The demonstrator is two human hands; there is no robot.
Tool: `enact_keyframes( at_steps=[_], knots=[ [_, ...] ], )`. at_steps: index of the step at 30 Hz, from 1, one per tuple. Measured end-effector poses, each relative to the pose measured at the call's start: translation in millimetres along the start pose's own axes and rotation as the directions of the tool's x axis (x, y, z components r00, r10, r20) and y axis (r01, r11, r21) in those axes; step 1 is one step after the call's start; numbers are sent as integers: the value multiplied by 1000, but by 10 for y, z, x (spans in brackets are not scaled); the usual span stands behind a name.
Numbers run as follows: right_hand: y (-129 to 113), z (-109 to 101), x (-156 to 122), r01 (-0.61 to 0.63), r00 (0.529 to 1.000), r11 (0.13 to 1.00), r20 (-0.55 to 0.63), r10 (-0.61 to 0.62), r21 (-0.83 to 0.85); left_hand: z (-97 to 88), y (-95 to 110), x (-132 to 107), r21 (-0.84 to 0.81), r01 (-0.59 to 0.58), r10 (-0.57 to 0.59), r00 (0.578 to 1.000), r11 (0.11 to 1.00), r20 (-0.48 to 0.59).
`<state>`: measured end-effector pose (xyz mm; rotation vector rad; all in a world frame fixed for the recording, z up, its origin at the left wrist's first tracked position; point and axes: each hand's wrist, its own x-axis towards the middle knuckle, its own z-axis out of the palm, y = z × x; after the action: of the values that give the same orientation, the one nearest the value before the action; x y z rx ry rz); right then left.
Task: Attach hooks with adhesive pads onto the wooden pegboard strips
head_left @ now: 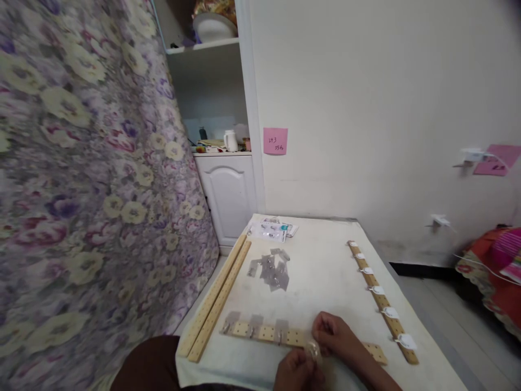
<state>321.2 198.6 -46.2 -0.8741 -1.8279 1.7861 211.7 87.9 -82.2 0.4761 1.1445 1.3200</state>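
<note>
Both my hands are at the near edge of a white table (325,271). My right hand (337,336) rests curled on a perforated wooden strip (264,332) that lies across the front and carries clear hooks. My left hand (297,372) is closed just below it, and a small clear hook piece (313,350) shows between the two hands. Which fingers pinch it is too blurred to tell.
A pile of clear hooks (274,269) lies mid-table, small packets (272,229) at the far edge. Two wooden strips (217,304) run along the left side, another with white hooks (382,304) along the right. A floral curtain (81,190) hangs left; a white wall stands behind.
</note>
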Motion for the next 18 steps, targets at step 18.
enact_keyframes(
  at_steps=[18],
  knots=[
    [148, 34, 138, -17, 965, 819, -225, -137, -574, 15, -3, 40, -172, 71, -118, 952, 983, -282]
  ],
)
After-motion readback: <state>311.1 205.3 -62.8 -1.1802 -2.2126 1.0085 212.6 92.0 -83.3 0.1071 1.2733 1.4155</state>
